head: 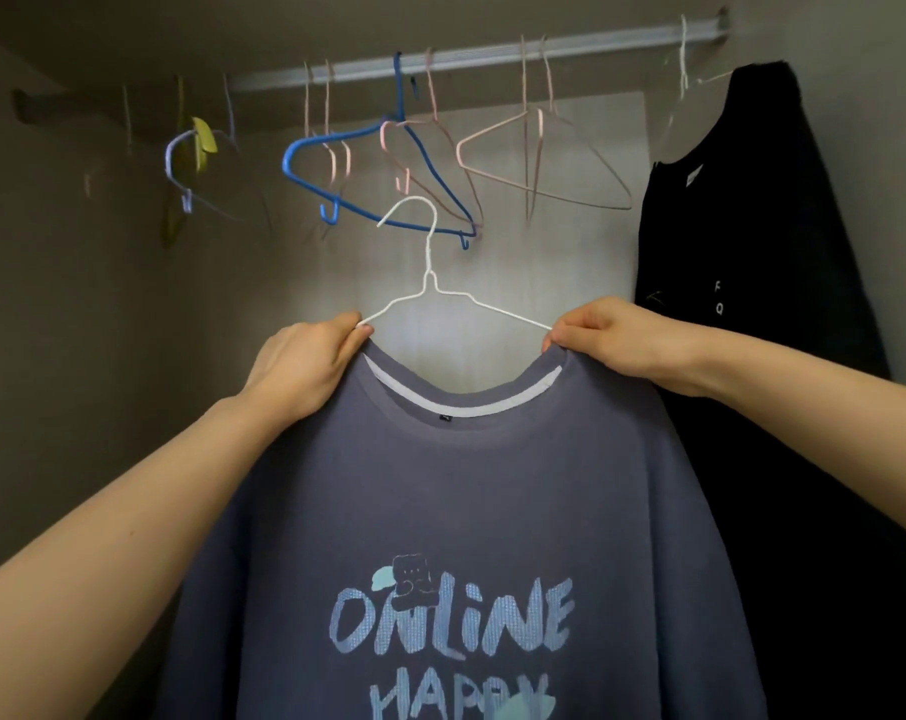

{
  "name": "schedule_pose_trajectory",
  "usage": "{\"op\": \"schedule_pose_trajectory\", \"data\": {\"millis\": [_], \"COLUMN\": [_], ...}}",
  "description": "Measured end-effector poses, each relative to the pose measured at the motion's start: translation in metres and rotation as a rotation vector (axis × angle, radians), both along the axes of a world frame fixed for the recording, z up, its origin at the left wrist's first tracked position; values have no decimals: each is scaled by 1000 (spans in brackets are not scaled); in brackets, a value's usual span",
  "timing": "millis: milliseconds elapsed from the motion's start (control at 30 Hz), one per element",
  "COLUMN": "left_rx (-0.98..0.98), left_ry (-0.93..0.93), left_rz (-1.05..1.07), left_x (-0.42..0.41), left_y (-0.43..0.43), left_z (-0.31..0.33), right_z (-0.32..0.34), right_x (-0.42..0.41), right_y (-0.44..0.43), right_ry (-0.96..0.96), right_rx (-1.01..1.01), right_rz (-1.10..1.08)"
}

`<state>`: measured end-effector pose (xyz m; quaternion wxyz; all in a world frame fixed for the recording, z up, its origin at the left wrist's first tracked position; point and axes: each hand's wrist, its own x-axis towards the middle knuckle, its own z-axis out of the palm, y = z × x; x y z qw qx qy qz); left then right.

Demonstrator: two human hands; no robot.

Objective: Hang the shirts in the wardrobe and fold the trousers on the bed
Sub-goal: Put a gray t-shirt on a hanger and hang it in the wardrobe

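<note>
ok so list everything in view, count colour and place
rail: one, pale, across the top
white hanger: one, centre, below the rail, unhooked
grey-blue shirt: one, printed, on the white hanger
blue hanger: one, on the rail
pink hangers: several, on the rail
lilac hanger: one, far left
yellow-green hanger: one, beside the lilac one
black shirt: one, hanging at right
left hand: pinches the shirt's shoulder
right hand: pinches the other shoulder
</note>
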<state>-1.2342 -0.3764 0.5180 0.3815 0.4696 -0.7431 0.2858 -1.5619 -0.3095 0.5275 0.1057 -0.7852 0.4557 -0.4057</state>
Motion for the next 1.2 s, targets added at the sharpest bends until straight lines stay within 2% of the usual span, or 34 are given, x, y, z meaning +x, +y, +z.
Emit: {"op": "schedule_pose_trajectory", "data": {"millis": [167,267,367,500,600,733,800,867,933,967,1033,1200], "left_rx": [101,57,52,78,164,240,258,282,294,284,233,260], "left_ry": [111,159,199,251,204,115,122,124,123,127,156,250], "left_rz": [-43,-65,-86,-103,10,33,30,32,20,5,-32,-215], "left_x": [10,8,6,-1,-13,-33,-43,-52,-63,-70,-86,-122], "left_y": [0,-2,-7,-21,-33,-43,-48,-53,-56,-57,-56,-43], "left_z": [0,-2,-10,-21,-26,-34,-38,-40,-39,-38,-36,-33], "right_z": [-3,1,1,-7,-5,-2,-1,-3,-9,-13,-14,9], "right_x": [-23,-36,-45,-32,-21,-17,-14,-10,-5,-1,3,-6], "right_y": [7,15,27,38,44,58,64,72,75,76,80,88], "right_ry": [-123,-219,-185,-209,-209,-62,27,270,531,574,486,30], "right_rx": [-68,126,280,281,287,384,332,118,-181,-276,-316,-150], "right_rz": [-21,79,125,227,254,221,111,-110,-344,-418,-455,-475]}}
